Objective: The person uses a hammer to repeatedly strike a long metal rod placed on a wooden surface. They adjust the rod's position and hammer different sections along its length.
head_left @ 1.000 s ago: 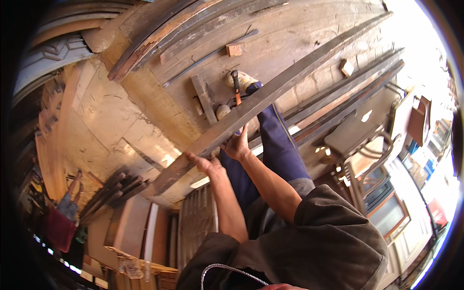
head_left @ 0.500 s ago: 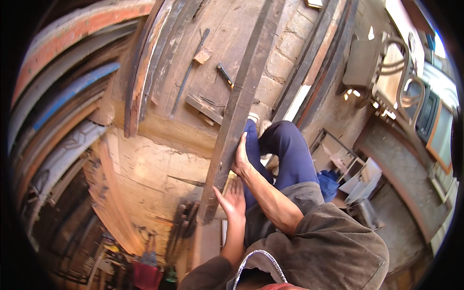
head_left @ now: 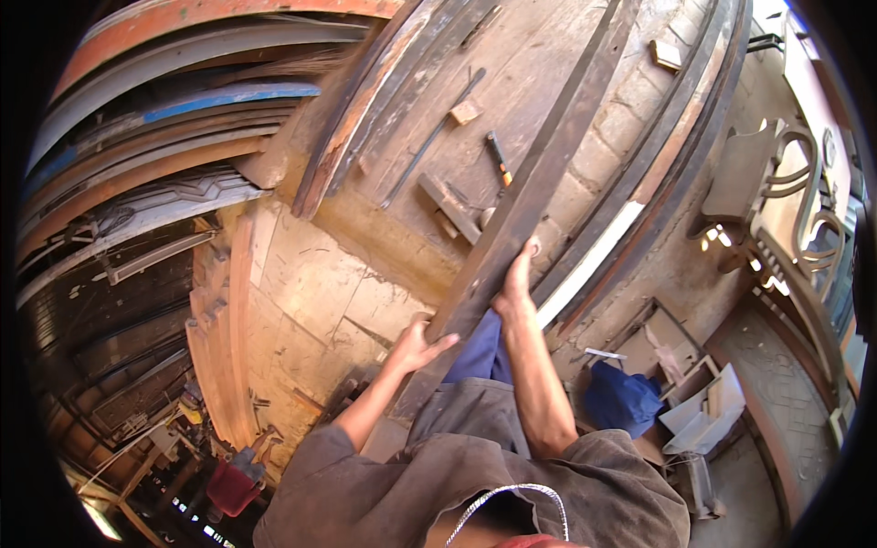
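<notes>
With our left hand (head_left: 416, 349) we are gripping the beam (head_left: 539, 183) at its left edge, thumb lying over it; our right hand (head_left: 518, 285) is clasping the right edge farther up, some fingers hiding beneath. The beam is slanting from our body toward the upper right. Left of it, a tool (head_left: 500, 160) is lying near a short board (head_left: 448, 206). Right of it, planks (head_left: 658, 157) are running alongside, and a blue bag (head_left: 621, 397) is sitting nearer us.
</notes>
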Available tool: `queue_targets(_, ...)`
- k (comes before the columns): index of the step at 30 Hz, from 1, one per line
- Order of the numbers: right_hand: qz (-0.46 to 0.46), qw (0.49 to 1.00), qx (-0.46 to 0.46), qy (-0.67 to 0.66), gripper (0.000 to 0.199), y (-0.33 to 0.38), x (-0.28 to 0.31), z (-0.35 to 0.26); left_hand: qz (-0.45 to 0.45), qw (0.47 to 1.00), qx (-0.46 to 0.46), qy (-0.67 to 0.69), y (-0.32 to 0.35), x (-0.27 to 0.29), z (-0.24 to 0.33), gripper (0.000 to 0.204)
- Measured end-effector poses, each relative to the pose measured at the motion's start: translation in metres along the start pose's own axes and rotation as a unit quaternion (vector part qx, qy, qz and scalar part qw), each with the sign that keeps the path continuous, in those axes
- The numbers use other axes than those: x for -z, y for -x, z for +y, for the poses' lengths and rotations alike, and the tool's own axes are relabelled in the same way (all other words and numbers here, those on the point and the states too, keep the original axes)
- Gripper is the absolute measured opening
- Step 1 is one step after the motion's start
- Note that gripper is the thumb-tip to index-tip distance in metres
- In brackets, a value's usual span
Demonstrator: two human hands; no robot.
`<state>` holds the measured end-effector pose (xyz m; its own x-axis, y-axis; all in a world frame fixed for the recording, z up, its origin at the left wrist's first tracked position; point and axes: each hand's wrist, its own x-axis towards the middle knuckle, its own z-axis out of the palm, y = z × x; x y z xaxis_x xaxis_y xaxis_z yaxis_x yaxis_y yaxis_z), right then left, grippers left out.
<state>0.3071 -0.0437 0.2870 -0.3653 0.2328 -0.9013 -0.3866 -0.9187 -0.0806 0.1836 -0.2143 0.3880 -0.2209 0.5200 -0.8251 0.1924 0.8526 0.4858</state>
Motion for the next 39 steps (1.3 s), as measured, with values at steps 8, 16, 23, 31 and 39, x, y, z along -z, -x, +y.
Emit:
queue_targets(8, -0.098, 0.985, 0.106, 0.090, 0.093, 0.040, 0.066, 0.002, -0.022, 0.996, -0.058, 0.068, 0.017, -0.041, 0.026, 0.064)
queue_targets(16, 0.034, 0.972, 0.200, 0.118, 0.079, 0.194, 0.174, 0.205, -0.055, 0.986, -0.100, 0.117, 0.011, -0.135, -0.007, 0.064)
queue_targets(23, 0.097, 0.974, 0.133, 0.156, 0.078, 0.184, 0.300, 0.203, -0.148, 0.973, -0.123, 0.126, -0.027, -0.255, -0.041, 0.049)
queue_targets(31, 0.095, 0.969, 0.115, 0.194, 0.091, 0.069, 0.436, 0.205, -0.056, 0.982, -0.182, -0.011, -0.134, -0.347, -0.134, 0.058)
queue_targets(39, 0.227, 0.933, 0.163, 0.228, 0.091, -0.075, 0.624, 0.217, -0.119, 0.957, -0.206, -0.163, -0.186, -0.304, -0.202, 0.054)
